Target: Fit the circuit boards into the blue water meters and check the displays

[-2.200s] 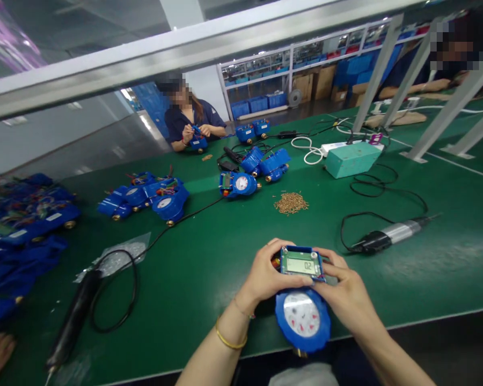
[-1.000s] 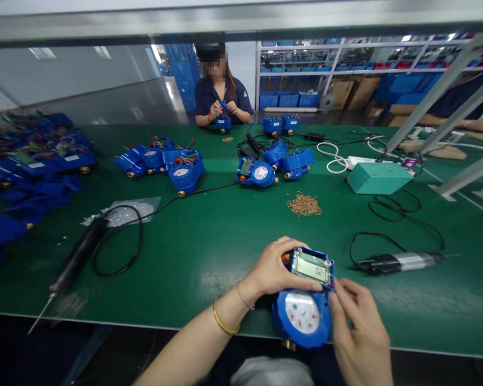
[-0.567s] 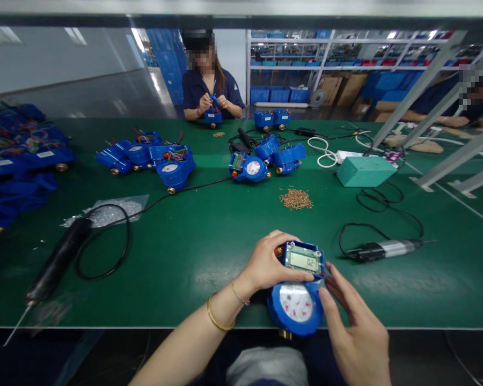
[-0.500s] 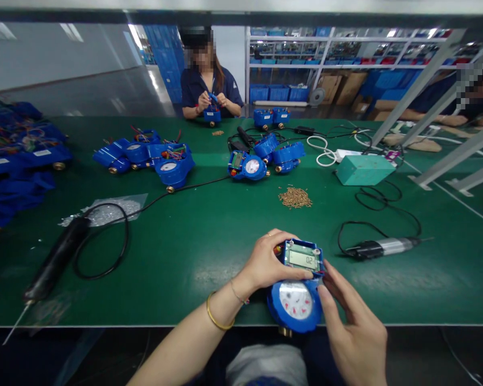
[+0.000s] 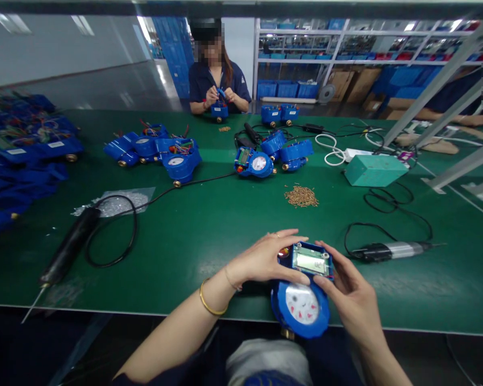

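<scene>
The right hand point(image 5: 356, 297) has just come in closer. A moment ago its thumb sat lower, off to the side of the blue meter point(image 5: 301, 289). Now that thumb is up at the near edge of the box with the screen point(image 5: 312, 264), and its fingers curl round from 3 o'clock to the far corner at about 1. The left hand point(image 5: 261, 260) has changed too. Its fingers were bent round the box, and now they are stretched out straighter. To me that looks like a new way of holding, with the right hand doing more. The box still has no cover over its screen. Pale shine makes the numbers hard for me to read.

The right hand is bent snugly round the box. The left is spread wide at 9 o'clock, thumb at the near edge and fingertips by the far one; I can't tell if it squeezes.

The meter sits between both hands. Its round dial point(image 5: 301, 304) is at 6 o'clock from the screen, and its brass end point(image 5: 287, 333) pokes past the table edge point(image 5: 245, 320). Small gold bits point(image 5: 301, 197) lie at 12, well apart from the hands.
</scene>
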Demonstrator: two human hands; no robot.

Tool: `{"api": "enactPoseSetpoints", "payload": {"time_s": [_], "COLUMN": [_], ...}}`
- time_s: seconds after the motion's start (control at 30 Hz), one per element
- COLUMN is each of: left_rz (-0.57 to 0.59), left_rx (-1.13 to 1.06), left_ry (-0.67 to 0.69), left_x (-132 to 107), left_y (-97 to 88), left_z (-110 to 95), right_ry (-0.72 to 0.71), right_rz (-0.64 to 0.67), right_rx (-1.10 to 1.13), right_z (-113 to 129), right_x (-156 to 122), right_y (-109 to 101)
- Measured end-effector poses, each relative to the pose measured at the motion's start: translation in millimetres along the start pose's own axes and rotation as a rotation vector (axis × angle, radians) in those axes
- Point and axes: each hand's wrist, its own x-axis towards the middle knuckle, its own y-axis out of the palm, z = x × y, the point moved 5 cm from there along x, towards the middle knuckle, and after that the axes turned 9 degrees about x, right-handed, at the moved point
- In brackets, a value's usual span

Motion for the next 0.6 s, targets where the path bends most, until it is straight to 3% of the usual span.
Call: {"api": "enactPoseSetpoints", "payload": {"time_s": [0.07, 0.17, 0.37, 0.6], "left_rz": [0.06, 0.016, -0.067, -0.106], "left_rx": [-0.126, -0.267, -0.519, -0.527], "left_ry": [0.079, 0.078, -0.008, -0.073], "left_x": [0, 2, 4, 0], "left_y": [-1.4, 0.4, 13.6, 9.8], "left_z": [3, 10, 18, 17], "right_ry": [-0.044, -0.083, 0.046, 0.121], "right_rz": [0.006, 0.014, 0.097, 0.119], "right_rx": [-0.042, -0.084, -0.031, -0.005], "right_z": [4, 6, 3, -13], "right_x": [-2, 0, 10, -33], "right_y": [1, 2, -2, -8]}}
